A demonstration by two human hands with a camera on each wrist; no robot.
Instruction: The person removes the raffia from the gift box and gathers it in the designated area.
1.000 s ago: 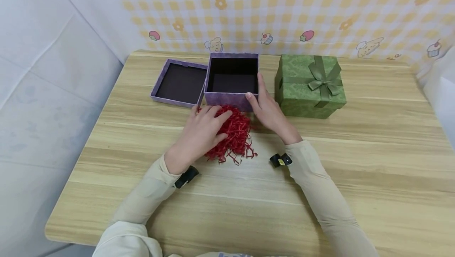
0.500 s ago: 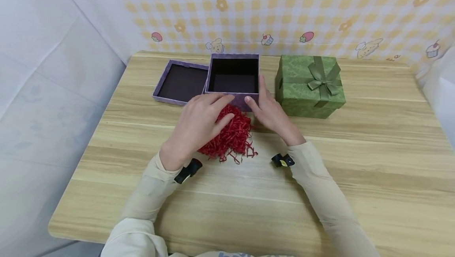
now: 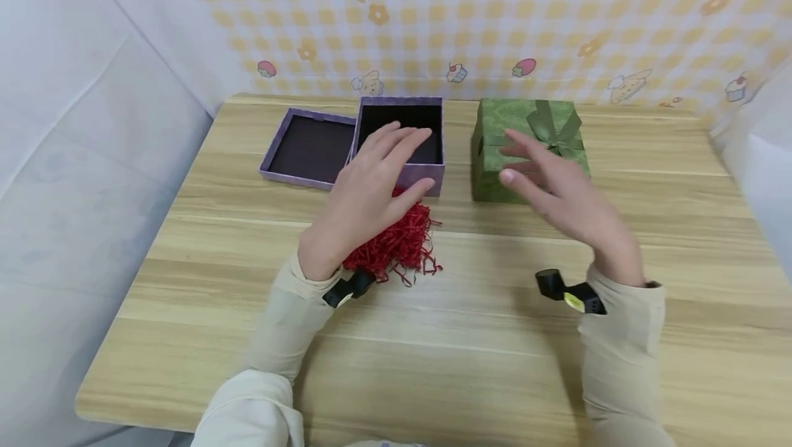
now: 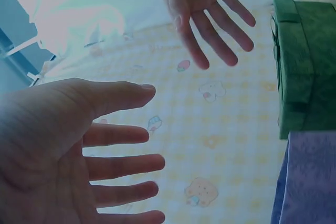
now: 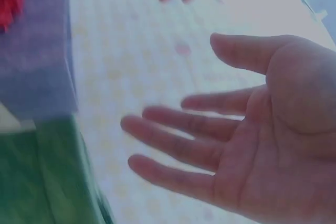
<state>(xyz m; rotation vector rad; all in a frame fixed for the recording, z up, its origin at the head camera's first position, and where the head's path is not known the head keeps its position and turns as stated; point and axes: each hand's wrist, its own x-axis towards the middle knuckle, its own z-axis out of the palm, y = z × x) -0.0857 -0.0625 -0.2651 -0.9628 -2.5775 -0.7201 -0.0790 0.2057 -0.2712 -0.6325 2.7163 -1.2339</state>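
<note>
My left hand (image 3: pixel 371 189), fingers extended and holding nothing, is raised over the red shredded paper (image 3: pixel 396 247) and overlaps the front of the purple box (image 3: pixel 427 179) in the head view. That box stands uncovered, its dark inside showing. Its purple lid (image 3: pixel 312 148) lies inside up, against the box's left side. My right hand (image 3: pixel 566 196) is lifted in front of the green gift box (image 3: pixel 495 182), fingers spread with nothing in them. A green ribbon bow (image 3: pixel 553 132) tops this box. Both palms show bare in the wrist views.
Everything stands on a wooden table (image 3: pixel 433 364), whose back edge meets a yellow checked cloth (image 3: pixel 396 27). White sheeting (image 3: pixel 93 192) hangs on the left. The purple and green boxes have a narrow strip of table between them.
My right hand has let go of the purple box's right side and moved right, up before the green box. My left hand has risen off the red shredded paper.
</note>
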